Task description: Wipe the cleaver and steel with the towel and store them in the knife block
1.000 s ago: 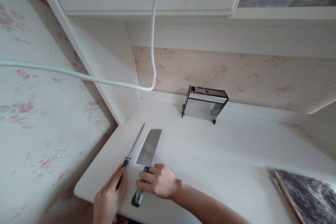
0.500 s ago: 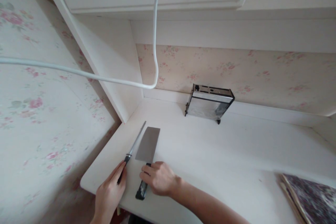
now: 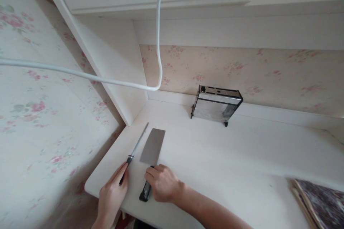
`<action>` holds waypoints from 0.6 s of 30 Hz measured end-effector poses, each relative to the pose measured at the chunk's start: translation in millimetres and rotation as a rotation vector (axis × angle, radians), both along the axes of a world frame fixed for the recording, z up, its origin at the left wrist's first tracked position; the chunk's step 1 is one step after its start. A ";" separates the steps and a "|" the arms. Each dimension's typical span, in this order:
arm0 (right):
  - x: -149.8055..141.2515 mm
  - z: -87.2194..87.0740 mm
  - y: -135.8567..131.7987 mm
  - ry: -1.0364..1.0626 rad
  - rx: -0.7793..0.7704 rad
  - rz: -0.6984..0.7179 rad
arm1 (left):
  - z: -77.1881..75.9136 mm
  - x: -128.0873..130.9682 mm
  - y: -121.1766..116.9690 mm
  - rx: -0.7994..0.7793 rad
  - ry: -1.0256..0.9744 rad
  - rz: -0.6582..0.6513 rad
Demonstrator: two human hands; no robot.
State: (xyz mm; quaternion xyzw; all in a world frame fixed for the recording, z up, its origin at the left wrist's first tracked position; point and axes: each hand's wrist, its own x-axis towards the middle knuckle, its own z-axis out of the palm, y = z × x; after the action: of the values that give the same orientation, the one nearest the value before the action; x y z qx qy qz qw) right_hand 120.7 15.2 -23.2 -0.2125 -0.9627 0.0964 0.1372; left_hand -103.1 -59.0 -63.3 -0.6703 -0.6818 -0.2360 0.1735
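Head view, with the knife as our landmark. Item: knife, on or just over the table, contact uncertain; our right hand has its fingers closed on the handle's upper part, the butt exposed. Item: rod, left of the knife, apart from the blade; our left hand grasps its dark handle. Item: metal box, beyond the knife, to its right. We judge the step in hand as gripping both tools; any move calls for firm grips, edge clear of fingers.
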 end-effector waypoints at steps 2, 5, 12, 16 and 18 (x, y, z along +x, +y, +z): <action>-0.2 0.8 -0.6 0.004 -0.027 -0.025 | -2.5 -0.3 2.0 0.040 -0.020 -0.018; 0.1 3.5 -1.9 0.004 -0.073 -0.047 | -5.8 0.3 4.2 0.068 -0.095 -0.038; 39.0 16.9 -9.1 0.150 -0.158 -0.180 | -6.9 -2.3 3.8 0.048 -0.172 -0.050; 139.2 19.3 -12.6 0.201 -0.150 -0.666 | -5.1 -2.0 3.9 0.066 -0.166 -0.044; 214.9 16.7 -23.3 0.138 -0.025 -1.005 | -4.4 -1.0 4.4 0.075 -0.155 -0.040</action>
State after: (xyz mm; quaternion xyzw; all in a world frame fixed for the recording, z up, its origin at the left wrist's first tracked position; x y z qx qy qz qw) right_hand 335.6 -8.1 -6.6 -0.6443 -0.7289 0.0439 0.2272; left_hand -104.2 -54.5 -67.7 -0.6567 -0.6704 -0.3157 0.1405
